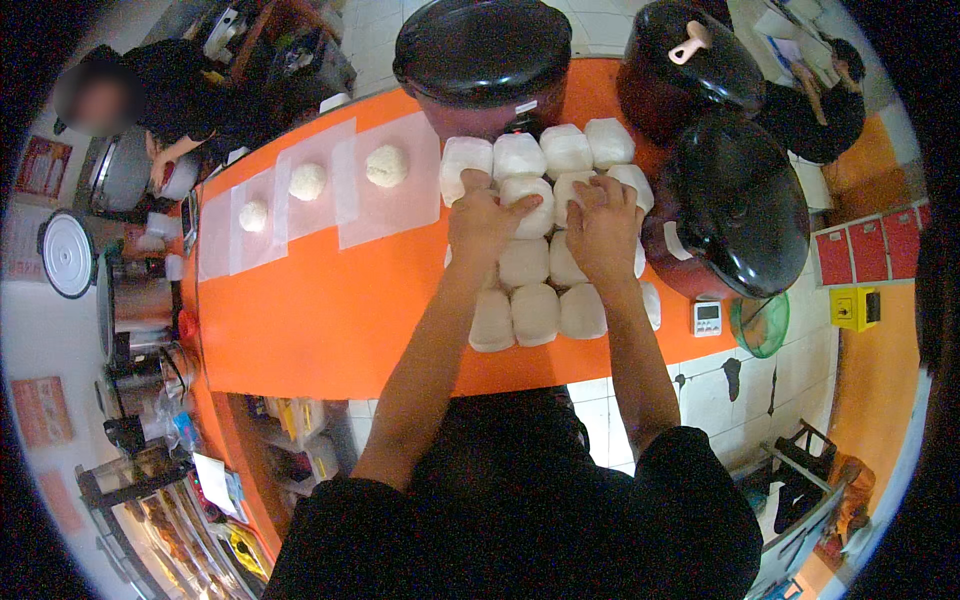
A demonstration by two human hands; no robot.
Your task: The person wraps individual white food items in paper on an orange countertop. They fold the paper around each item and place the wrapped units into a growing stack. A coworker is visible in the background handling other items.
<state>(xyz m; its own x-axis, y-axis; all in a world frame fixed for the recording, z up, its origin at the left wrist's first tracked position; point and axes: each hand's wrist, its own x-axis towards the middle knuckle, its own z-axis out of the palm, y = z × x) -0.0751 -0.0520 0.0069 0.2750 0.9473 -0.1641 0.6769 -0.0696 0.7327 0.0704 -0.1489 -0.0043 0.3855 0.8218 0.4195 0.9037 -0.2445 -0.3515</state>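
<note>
Several white rounded bundles, apparently wrapped in paper, sit close together in rows on an orange table (322, 322). My left hand (484, 225) lies over the left part of the group. Its thumb touches one white bundle (534, 217) and its fingers reach onto another bundle (465, 154). My right hand (606, 229) rests on the right part, with curled fingertips on a bundle (571, 187). Both hands hide some bundles beneath them, so a firm grip cannot be made out. To the left, rice-like white mounds (386, 166) lie on overlapping translucent sheets (405, 217).
Large lidded dark containers stand behind (484, 97) and to the right (739, 210) of the bundles. A white digital timer (706, 319) and green basket (761, 326) are near the right edge. One person (176, 97) works at far left, another (817, 112) at far right.
</note>
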